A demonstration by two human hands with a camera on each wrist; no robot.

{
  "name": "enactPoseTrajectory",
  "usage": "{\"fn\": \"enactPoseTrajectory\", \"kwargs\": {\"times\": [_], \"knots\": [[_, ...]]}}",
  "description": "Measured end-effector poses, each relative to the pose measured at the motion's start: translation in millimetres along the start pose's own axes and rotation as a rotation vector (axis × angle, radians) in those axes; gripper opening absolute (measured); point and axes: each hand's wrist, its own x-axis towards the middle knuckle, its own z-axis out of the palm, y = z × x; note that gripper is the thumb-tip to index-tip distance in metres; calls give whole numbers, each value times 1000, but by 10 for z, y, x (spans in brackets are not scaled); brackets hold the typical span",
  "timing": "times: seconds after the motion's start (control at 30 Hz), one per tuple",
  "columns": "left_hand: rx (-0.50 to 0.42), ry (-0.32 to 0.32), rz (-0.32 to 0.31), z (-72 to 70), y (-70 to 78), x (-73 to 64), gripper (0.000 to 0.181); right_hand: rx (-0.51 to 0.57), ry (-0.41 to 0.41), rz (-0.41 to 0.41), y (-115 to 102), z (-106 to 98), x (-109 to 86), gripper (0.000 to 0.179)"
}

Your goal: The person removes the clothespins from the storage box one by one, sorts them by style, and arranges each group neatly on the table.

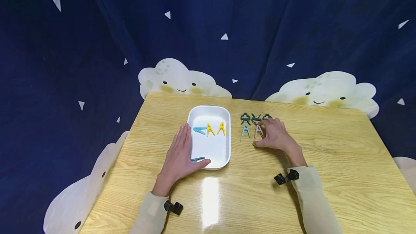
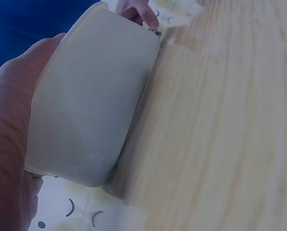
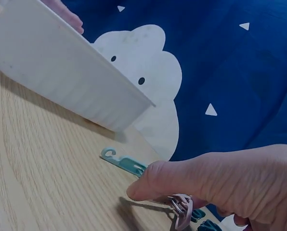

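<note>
In the head view my left hand [image 1: 178,156] lies along the left side of a white tray [image 1: 211,161]. Its fingers are straight and the thumb reaches over the near rim. Inside the tray are a blue clothespin [image 1: 199,130], two yellow clothespins [image 1: 210,130] and a dark teal clip [image 1: 197,160], partly under the thumb. To the right of the tray my right hand [image 1: 274,136] pinches a pale pink clothespin [image 1: 258,131] between thumb and fingertip. The right wrist view shows this pink clothespin [image 3: 183,211] partly behind the thumb.
A light blue clothespin [image 1: 245,131] with a hooked end lies between tray and right hand. Behind it, several dark green clips [image 1: 245,118] form a row, the rightmost partly hidden by the right hand. A navy curtain [image 1: 201,28] with clouds hangs beyond the wooden table [image 1: 325,147].
</note>
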Motion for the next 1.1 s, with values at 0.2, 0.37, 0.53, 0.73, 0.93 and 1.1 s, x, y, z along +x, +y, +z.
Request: {"fn": "enactPoseTrajectory", "kwargs": {"times": [0.2,0.37,0.53,0.73,0.93,1.1], "knots": [[0,6,6,8,3,-9,137,-19,-14,7,38,36,4,81],[-2,4,1,13,4,-18,137,-24,-16,7,44,52,7,82],[-5,2,-3,14,0,-20,137,-7,-12,13,41,47,5,85],[-3,-4,-7,9,-3,-18,137,12,-8,27,13,-1,-11,87],[-6,-12,-12,-1,-4,-15,137,26,43,-6,-105,-67,-16,82],[-10,-15,-12,-2,-15,-1,137,62,117,-75,-304,-134,-14,70]]}}
